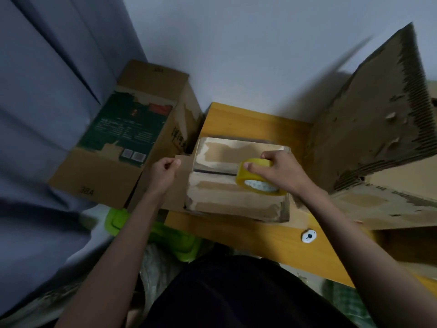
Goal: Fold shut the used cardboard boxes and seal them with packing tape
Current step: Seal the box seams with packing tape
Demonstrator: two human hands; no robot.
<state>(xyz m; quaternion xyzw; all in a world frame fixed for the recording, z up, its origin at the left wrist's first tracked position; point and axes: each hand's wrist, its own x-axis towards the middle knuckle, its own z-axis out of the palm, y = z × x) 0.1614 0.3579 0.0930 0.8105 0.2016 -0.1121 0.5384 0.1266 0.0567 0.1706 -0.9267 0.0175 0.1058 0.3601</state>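
A small brown cardboard box (227, 202) lies on the yellow wooden table (248, 235), its top flaps folded shut with a seam across the middle. My right hand (277, 172) grips a yellow roll of packing tape (256, 177) at the right end of that seam. My left hand (165, 174) is curled, its thumb and fingers pinched together at the box's left side flap (182, 181). Whether it holds a tape end I cannot tell.
A larger box with a green printed panel (123, 138) lies on its side at the left, against a grey curtain. A big torn cardboard box (383, 138) stands at the right. A small white round object (308, 236) sits near the table's front edge. A green plastic lid (170, 240) lies below.
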